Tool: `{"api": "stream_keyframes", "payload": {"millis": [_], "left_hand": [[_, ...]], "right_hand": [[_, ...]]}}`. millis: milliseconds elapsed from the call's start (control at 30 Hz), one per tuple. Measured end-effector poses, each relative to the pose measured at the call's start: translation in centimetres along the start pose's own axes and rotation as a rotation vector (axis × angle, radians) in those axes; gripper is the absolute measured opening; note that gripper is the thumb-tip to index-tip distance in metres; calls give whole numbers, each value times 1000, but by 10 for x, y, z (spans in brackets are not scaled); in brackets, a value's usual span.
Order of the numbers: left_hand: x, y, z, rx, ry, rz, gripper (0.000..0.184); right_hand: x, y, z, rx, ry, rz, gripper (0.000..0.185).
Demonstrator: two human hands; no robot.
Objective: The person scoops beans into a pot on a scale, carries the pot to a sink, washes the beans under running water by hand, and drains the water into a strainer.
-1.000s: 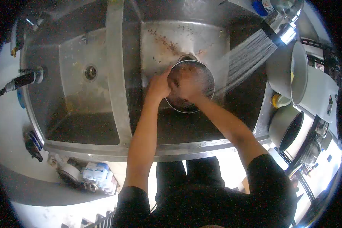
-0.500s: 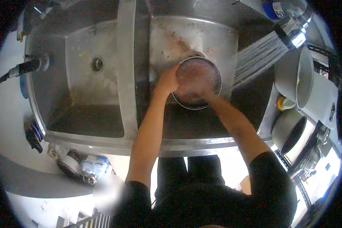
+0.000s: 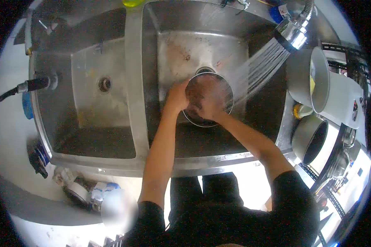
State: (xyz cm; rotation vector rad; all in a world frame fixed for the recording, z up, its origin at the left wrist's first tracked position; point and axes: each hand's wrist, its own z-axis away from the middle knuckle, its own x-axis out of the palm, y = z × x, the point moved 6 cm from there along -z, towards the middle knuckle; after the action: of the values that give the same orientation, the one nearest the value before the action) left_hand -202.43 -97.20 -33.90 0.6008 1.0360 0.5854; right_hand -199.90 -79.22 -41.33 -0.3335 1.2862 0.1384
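Working inside the round vessel (image 3: 208, 126) in the right basin (image 3: 231, 44), the right hand (image 3: 211, 106) showed too blurred to tell its finger spacing (spray (image 3: 259, 68) fell alongside). The left hand (image 3: 178, 97) clamped the rim; the next move seemingly called for firm steadying there.

Inside the right-hand basin (image 3: 235, 49) of a steel double sink, a thin-rimmed round vessel (image 3: 232, 99) stands just below the drain (image 3: 204, 69). Taking the vessel as the clock's centre, the left hand (image 3: 178, 96) touches its rim at 9 o'clock, while the right hand (image 3: 212, 108) reaches in from 5; its fingers are blurred. The shower head (image 3: 291, 34), near 2 o'clock, sends spray (image 3: 264, 68) slanting toward 8. Brown specks (image 3: 184, 53) lie at 11. A large pot (image 3: 301, 78) sits toward 3, a smaller pot (image 3: 305, 133) toward 4, and the left-hand basin (image 3: 99, 61) toward 9.
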Motion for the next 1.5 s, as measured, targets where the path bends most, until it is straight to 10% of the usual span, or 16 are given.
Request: {"api": "stream_keyframes", "payload": {"millis": [233,400,567,667,733,800,833,933,1167,1400,1500], "left_hand": [[2,-3,1,-59,-69,-39,80],[6,-2,-3,-57,-62,7,76],[10,-21,6,-144,97,-16,69],[19,-45,17,-237,156,94,55],[23,-38,26,-352,44,78,50],[43,-52,28,-131,224,-23,47],[77,-99,22,-333,19,-23,50],[73,-92,22,-359,116,46,62],[43,-36,26,-331,19,155,67],[89,-148,23,-400,-31,83,60],[52,-73,15,-431,-47,-37,56]], "right_hand": [[-64,1,-24,221,-358,-294,49],[-53,-42,11,-304,-140,-144,42],[-89,-31,53,-278,-203,-395,55],[-134,20,45,93,-303,-409,35],[-184,58,43,240,406,-346,32],[-155,96,40,436,358,-349,31],[-149,106,33,532,334,-354,32],[-198,110,-5,561,574,-751,38],[-313,74,-184,398,163,-2397,51],[-333,107,-93,620,536,-1590,46],[-180,107,-31,672,246,-447,64]]}}
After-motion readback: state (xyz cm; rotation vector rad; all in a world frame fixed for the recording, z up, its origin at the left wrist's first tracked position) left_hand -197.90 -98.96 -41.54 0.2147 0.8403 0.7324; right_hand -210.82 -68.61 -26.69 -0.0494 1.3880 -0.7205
